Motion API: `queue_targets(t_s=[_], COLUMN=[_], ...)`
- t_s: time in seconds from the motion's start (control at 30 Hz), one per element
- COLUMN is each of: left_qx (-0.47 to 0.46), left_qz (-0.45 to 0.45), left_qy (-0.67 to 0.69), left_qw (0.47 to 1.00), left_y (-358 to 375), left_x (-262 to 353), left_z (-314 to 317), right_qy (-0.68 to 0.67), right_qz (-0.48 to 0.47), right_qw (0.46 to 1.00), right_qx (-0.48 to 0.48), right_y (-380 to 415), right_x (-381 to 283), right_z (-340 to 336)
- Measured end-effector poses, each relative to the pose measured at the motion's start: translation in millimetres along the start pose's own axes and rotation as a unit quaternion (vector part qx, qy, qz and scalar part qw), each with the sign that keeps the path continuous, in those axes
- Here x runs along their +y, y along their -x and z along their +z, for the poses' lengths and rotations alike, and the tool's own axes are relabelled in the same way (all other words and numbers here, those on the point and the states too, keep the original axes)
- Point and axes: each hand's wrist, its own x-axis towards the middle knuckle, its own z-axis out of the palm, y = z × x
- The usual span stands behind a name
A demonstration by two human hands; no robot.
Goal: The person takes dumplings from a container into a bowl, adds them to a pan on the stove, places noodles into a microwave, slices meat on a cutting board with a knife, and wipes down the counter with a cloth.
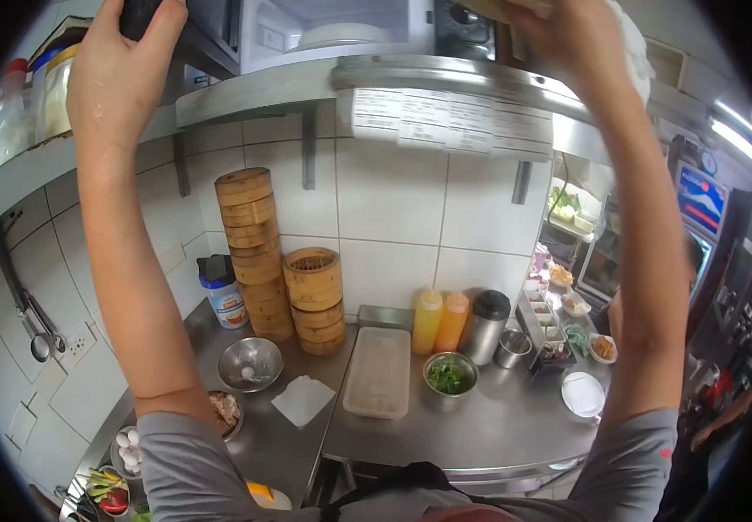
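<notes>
My left hand (119, 78) is raised at the upper left, its fingers closed around a black thing (138, 16) cut off by the top edge. Just right of it is the open microwave (332, 50), with a pale round plate (341, 35) inside. Up at the right, my right hand (571, 35) is smeared by motion beside the microwave's dark control panel (464, 30). Its fingers run out of view, and I cannot tell what they hold. Both arms reach over the metal shelf (258, 94).
Bamboo steamers (263, 261) stand against the tiles. A metal bowl (250, 365), a lidded plastic container (377, 372), a bowl of green leaves (451, 376), sauce bottles (428, 322) and a flask (486, 326) occupy the counter. Printed sheets (445, 122) hang under the shelf.
</notes>
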Motion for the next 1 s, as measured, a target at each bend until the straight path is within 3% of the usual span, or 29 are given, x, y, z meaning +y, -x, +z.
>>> queue_targets(t_s=[0.03,0.1,0.33,0.37,0.43,0.47,0.57,0.6,0.7,0.8,0.93,1.0], left_qx=[0.001,0.001,-0.005,0.048,0.108,0.024,0.084,0.055,0.031,0.028,0.026,0.024], left_qz=[0.005,0.013,0.037,0.071,0.1,0.039,0.098,0.079,0.051,0.044,0.032,0.028], left_qy=[0.004,0.014,0.058,0.076,0.091,0.109,0.04,0.006,-0.032,-0.007,0.006,0.015], left_qw=[1.0,1.0,0.998,0.993,0.985,0.993,0.991,0.995,0.998,0.999,0.999,0.999], left_y=[-0.4,-1.7,-5.8,-4.2,-6.6,-13.7,-12.3,-13.8,-14.1,-11.8,-10.5,-10.6], left_x=[-0.2,-0.5,-17.5,-22.5,-32.3,-22.9,-40.1,-33.3,-45.7,-57.4,-67.4,-68.7], left_z=[-8.3,-19.8,-33.9,-21.7,-24.6,-44.5,-32.7,-39.3,-42.6,-43.1,-46.1,-48.0], right_qy=[-0.015,-0.04,0.068,0.075,0.099,0.111,0.121,0.139,0.07,0.064,0.142,0.141], right_qz=[0.021,-0.071,-0.099,-0.105,-0.076,-0.048,-0.037,-0.033,0.024,0.046,-0.029,-0.097], right_qw=[0.997,0.996,0.975,0.974,0.964,0.962,0.953,0.941,0.969,0.956,0.924,0.924], right_qx=[-0.072,-0.045,-0.187,-0.187,-0.234,-0.245,-0.274,-0.307,-0.237,-0.283,-0.353,-0.341], right_y=[-12.5,-29.7,-86.0,-88.9,-97.0,-102.8,-106.4,-109.5,-111.7,-119.5,-123.1,-108.1], right_x=[-7.4,-22.7,-22.2,-20.7,-22.7,-16.7,-26.1,-23.3,5.8,-4.2,-4.0,34.2], right_z=[25.1,76.7,222.0,226.9,238.9,255.1,260.3,269.0,330.4,339.0,371.9,409.2])
